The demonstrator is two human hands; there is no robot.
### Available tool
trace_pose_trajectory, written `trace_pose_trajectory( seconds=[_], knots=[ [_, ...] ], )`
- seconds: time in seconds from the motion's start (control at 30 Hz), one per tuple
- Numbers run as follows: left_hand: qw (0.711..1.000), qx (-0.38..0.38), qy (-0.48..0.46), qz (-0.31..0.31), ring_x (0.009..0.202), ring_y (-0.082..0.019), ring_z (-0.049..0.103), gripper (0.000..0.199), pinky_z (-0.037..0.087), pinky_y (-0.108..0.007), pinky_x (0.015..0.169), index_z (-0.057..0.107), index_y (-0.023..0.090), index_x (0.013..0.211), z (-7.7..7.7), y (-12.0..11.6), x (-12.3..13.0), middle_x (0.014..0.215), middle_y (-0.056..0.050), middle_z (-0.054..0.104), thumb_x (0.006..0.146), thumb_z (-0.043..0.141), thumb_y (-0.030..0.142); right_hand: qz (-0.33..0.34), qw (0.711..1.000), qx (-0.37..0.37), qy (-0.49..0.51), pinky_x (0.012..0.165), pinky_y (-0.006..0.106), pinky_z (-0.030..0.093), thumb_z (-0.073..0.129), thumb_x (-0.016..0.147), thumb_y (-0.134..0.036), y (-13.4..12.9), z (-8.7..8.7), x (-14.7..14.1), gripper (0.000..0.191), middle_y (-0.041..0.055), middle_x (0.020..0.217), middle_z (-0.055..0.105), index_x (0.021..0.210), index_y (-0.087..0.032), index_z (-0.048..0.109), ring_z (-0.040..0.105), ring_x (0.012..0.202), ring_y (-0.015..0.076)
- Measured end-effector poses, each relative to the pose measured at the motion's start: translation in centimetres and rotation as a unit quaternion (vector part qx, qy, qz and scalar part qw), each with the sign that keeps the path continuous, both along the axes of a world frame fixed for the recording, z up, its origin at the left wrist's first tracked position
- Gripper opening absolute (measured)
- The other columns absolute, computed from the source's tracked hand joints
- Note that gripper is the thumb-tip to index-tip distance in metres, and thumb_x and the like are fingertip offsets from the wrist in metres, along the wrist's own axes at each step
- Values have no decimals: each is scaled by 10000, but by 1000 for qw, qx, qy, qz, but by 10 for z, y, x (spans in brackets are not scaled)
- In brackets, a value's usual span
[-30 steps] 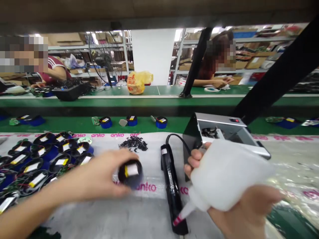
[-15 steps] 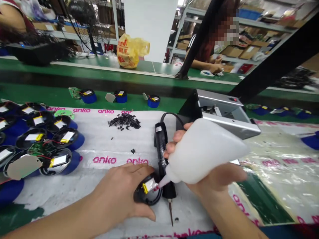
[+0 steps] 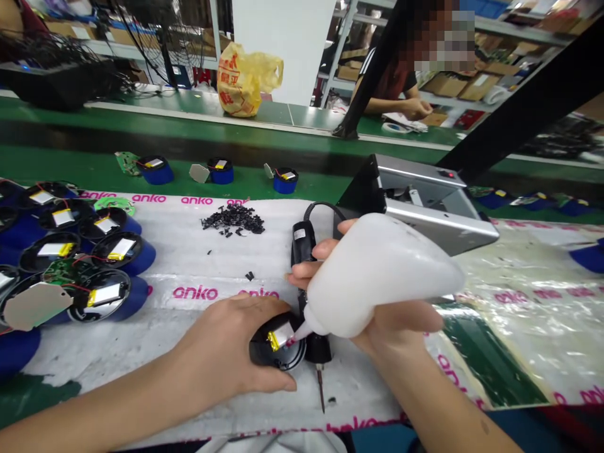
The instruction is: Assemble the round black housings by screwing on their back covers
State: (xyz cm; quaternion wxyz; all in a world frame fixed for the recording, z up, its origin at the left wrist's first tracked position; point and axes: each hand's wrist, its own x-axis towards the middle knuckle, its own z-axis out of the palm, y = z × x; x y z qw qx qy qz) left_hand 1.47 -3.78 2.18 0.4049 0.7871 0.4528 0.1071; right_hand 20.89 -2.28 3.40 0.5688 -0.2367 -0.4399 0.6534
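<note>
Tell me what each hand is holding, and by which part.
Left hand: a round housing, by its outer wall. Right hand: a white bottle, by its body.

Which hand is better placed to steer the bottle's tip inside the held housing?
Right, I'd judge: the right hand holds the white bottle, its tip at or near the battery in the round housing. The left hand grips that housing.

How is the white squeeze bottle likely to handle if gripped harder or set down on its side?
The squeeze bottle probably gives under pressure, since its smooth, milky wall looks like soft plastic. Laid down, it might roll, as its sides look rounded. Its weight is harder to judge: no fill level shows.
</note>
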Motion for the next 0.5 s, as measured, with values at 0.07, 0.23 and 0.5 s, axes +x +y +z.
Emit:
trace_pose_trajectory(
  seconds=[0.07, 0.23, 0.5],
  knots=[
    [1000, 7, -10, 5, 1157, -306, 641, 634, 502, -418, 982, 627, 294, 1238, -1, 1, -1, 1264, -10, 706, 666, 855, 447, 4, 1000, 18, 2, 910, 441, 588, 847, 618, -625, 0, -1, 0, 634, -9, 1047, 709, 1149, -349, 639, 719, 942, 235],
    [999, 34, -29, 0, 1052, -275, 674, 604, 553, -367, 905, 650, 277, 1189, -7, -1, -1, 1148, -17, 721, 647, 860, 441, -99, 994, 48, 10, 848, 400, 604, 856, 576, -644, -1, 17, 10, 748, -1, 1022, 672, 1223, -368, 601, 674, 930, 226],
    [985, 172, 24, -16, 1156, -333, 668, 666, 579, -391, 968, 598, 418, 1341, -32, 10, -23, 1356, -14, 652, 707, 803, 430, -447, 785, 309, -297, 1136, 516, 370, 457, 873, -710, -1, 106, 101, 513, -89, 1466, 456, 1307, -459, 565, 238, 1482, 360]
  ],
)
